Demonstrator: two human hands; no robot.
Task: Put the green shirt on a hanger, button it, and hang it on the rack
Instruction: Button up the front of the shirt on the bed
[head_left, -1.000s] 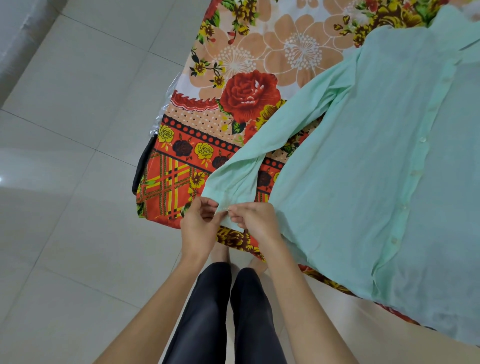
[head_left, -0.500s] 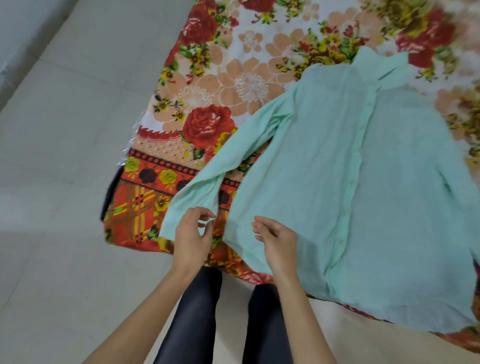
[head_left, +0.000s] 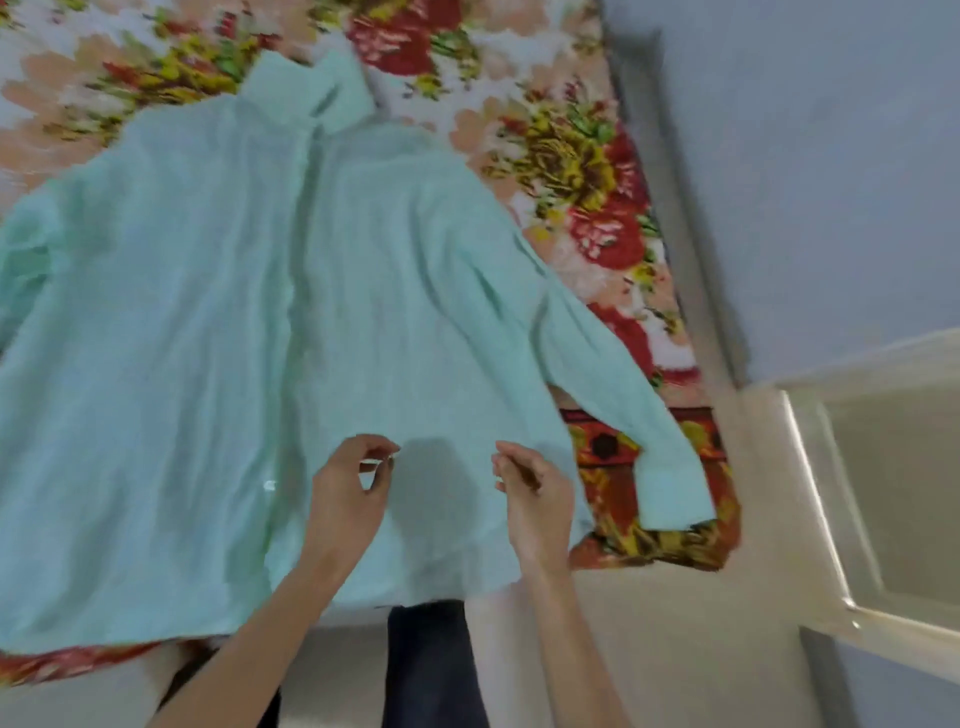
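The pale green shirt (head_left: 218, 322) lies flat and spread out on a bed with a floral cover (head_left: 597, 171), collar at the far end, its front placket running down the middle. Its right sleeve (head_left: 639, 415) reaches toward the bed's near right corner. My left hand (head_left: 348, 499) and my right hand (head_left: 535, 499) hover side by side over the shirt's lower right front, fingers loosely curled, holding nothing. The view is blurred. No hanger or rack is in view.
A grey wall (head_left: 831, 182) stands right of the bed. A pale frame with a glass panel (head_left: 857, 493) is at the lower right. My dark trouser legs (head_left: 431, 670) are at the bed's near edge on the tiled floor.
My hands let go of the left sleeve cuff and moved right across the shirt. The view swung right, so the right sleeve and wall now show.
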